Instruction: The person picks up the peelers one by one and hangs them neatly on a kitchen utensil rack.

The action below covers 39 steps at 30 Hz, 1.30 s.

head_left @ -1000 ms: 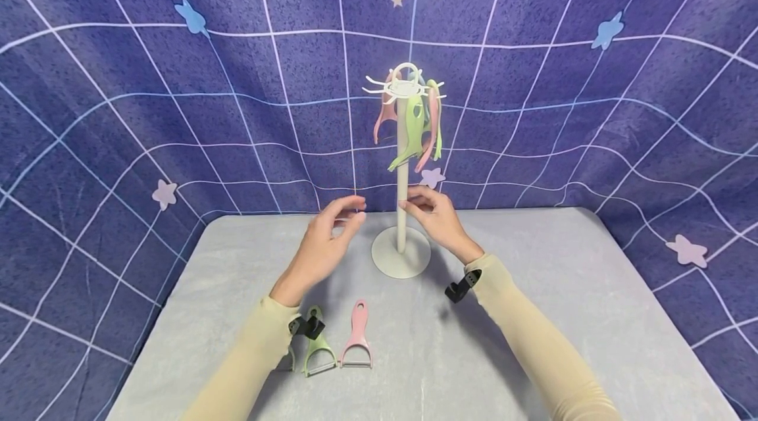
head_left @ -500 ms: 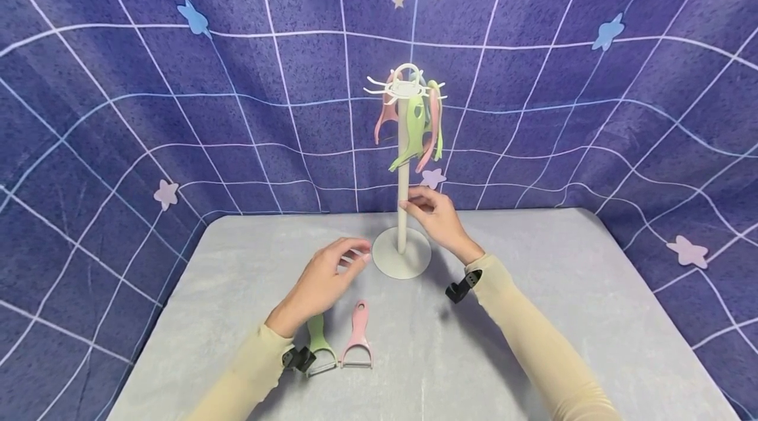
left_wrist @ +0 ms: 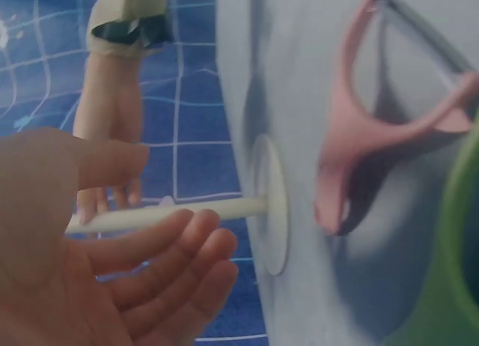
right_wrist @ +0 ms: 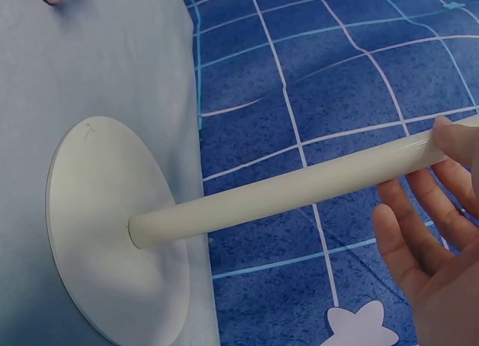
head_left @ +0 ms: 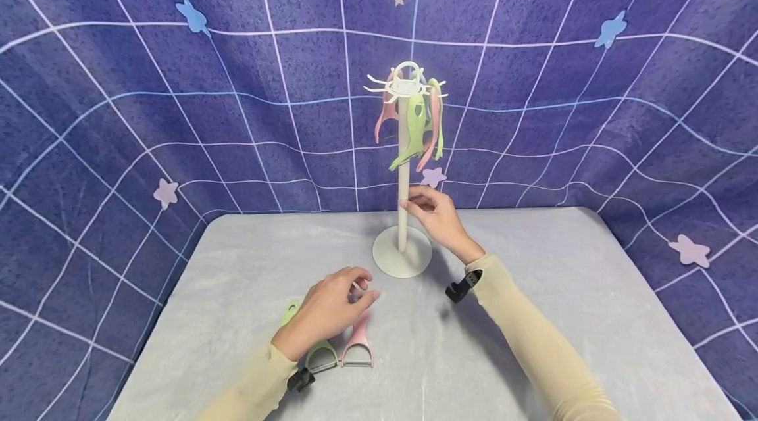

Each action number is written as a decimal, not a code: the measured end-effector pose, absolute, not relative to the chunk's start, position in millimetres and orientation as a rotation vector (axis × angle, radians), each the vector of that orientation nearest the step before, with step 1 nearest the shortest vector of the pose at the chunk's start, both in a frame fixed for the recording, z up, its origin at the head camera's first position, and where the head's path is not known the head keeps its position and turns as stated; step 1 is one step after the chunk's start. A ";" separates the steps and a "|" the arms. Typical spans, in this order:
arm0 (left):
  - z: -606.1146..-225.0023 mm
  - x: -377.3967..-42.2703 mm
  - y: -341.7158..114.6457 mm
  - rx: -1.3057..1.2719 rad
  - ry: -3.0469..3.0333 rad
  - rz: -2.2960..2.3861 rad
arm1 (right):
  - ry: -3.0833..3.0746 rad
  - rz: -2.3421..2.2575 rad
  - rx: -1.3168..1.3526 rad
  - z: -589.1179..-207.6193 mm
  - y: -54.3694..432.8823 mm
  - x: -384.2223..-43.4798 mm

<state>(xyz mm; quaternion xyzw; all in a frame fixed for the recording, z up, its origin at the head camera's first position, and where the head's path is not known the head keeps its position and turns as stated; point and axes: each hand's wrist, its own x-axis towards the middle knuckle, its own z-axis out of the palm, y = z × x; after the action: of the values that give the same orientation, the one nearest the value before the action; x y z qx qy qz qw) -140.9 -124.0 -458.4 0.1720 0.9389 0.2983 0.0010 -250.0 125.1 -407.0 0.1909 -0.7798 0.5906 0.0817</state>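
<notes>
A cream stand with a round base [head_left: 391, 263] rises from the table, its slim pole [head_left: 403, 184] gripped between thumb and fingers by my right hand [head_left: 438, 216]. My left hand [head_left: 327, 308] hovers over several Y-shaped peelers with its fingers loosely bent, holding nothing. Beneath it, partly covered, lie a pink peeler [head_left: 358, 346] and a green peeler [head_left: 322, 350]; another green handle [head_left: 290, 309] shows to the left. The left wrist view has the pink peeler [left_wrist: 348, 129] beyond the fingertips, apart from them.
White hooks [head_left: 374, 83] ring the stand's top. Several peelers hang there, including a green one [head_left: 416, 120] and a pink one [head_left: 387, 108]; a bluish one is mostly hidden behind. Patterned blue cloth [head_left: 533, 79] encloses the grey table [head_left: 533, 263] at back and sides.
My left hand has come down from beside the pole toward the near side, over the lying peelers. The right hand has stayed on the pole.
</notes>
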 end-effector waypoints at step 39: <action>-483.3 -116.5 -113.0 0.418 3.020 0.386 | -2.306 1.788 0.565 -411.0 125.6 -252.2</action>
<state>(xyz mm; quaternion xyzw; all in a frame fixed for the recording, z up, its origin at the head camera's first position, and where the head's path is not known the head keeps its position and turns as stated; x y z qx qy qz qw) -116.5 -113.0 -483.3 0.1360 0.9821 0.1256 0.0340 -252.2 125.6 -411.0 0.1895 -0.7732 0.5993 0.0846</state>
